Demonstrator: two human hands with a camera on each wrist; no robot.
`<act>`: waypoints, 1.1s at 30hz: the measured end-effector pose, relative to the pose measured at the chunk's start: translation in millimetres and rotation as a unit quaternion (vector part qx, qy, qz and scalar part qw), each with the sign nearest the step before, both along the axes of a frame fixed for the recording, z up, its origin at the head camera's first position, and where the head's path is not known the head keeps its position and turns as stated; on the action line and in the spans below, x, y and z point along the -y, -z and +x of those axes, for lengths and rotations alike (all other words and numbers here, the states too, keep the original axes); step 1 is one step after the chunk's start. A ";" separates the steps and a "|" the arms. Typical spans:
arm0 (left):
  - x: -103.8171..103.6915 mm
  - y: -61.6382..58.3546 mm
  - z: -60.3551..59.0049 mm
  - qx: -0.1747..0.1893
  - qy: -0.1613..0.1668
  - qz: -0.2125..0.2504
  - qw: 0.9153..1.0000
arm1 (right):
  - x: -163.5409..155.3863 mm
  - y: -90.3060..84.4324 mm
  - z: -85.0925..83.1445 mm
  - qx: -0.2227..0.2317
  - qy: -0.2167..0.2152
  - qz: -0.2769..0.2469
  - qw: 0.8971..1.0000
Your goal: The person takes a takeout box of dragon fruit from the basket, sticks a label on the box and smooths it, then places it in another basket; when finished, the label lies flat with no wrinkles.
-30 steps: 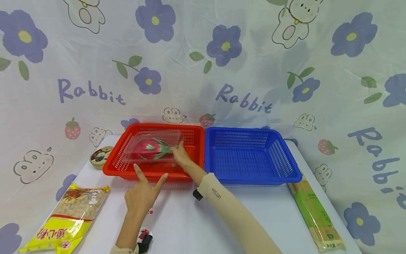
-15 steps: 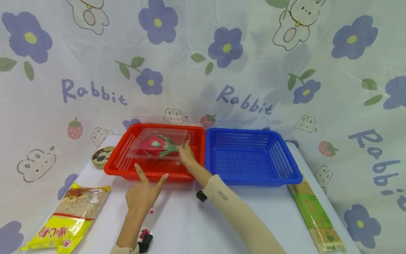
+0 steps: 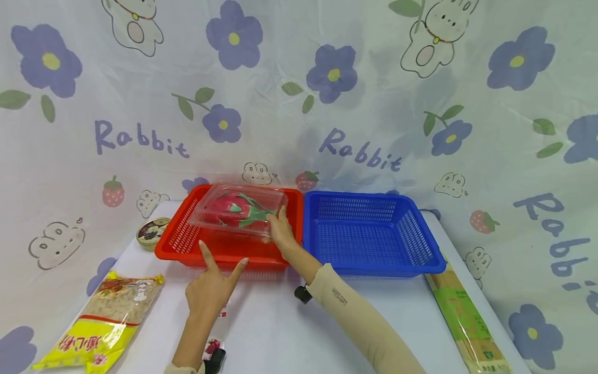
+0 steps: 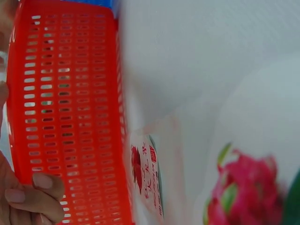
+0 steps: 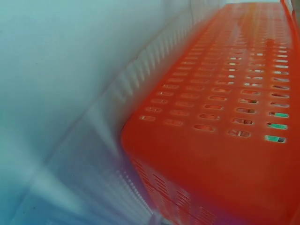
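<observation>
A clear plastic box point(image 3: 238, 208) with a pink dragon fruit point(image 3: 229, 204) inside hangs tilted just above the red basket point(image 3: 224, 258). My right hand point(image 3: 282, 231) grips the box at its right front corner. With index finger and thumb spread straight, my left hand point(image 3: 212, 285) touches the red basket's front wall. The left wrist view shows that wall point(image 4: 70, 117) close up, with the hand's other fingers point(image 4: 35, 197) curled beside it. In the right wrist view, the red basket point(image 5: 225, 108) lies under the blurred clear box point(image 5: 70, 93).
An empty blue basket point(image 3: 374, 267) stands against the red one's right side. A round tin point(image 3: 150, 232) sits left of the red basket. At the front left lies a yellow noodle bag point(image 3: 103, 322), at the right edge a long green-labelled packet point(image 3: 467, 322), and under my left wrist a small clear packet point(image 3: 215, 340).
My right hand has raised the clear box from the red basket's floor to above its rim, drifting slightly right. The left hand has stayed at the basket's front wall.
</observation>
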State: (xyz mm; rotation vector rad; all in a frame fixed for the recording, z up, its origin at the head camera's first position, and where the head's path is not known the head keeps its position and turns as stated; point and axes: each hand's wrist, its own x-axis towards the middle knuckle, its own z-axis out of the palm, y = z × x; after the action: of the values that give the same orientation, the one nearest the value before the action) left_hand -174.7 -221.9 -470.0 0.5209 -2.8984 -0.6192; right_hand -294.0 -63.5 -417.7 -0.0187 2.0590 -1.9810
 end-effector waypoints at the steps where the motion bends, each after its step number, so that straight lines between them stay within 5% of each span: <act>1: 0.0 0.0 0.4 0.001 0.001 0.000 1.000 | -0.9 -0.5 1.3 0.002 -0.001 -0.003 1.000; 10: 0.8 -3.3 1.0 -0.001 -0.015 -0.005 1.000 | -4.2 -4.6 9.2 -0.005 -0.014 -0.017 1.000; 20: 9.2 -12.1 4.3 -0.087 -0.055 -0.002 0.995 | -12.2 -14.9 14.2 -0.007 -0.007 -0.044 0.999; 33: 15.1 -20.7 3.0 -0.116 -0.053 -0.005 0.992 | -24.7 -23.0 24.3 -0.010 -0.025 -0.050 0.998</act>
State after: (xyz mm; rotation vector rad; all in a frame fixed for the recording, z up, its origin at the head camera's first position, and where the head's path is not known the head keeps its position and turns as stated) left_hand -171.8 -237.0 -449.3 0.5565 -2.6367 -0.6054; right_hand -269.8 -38.8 -394.7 -0.1115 1.9493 -2.0596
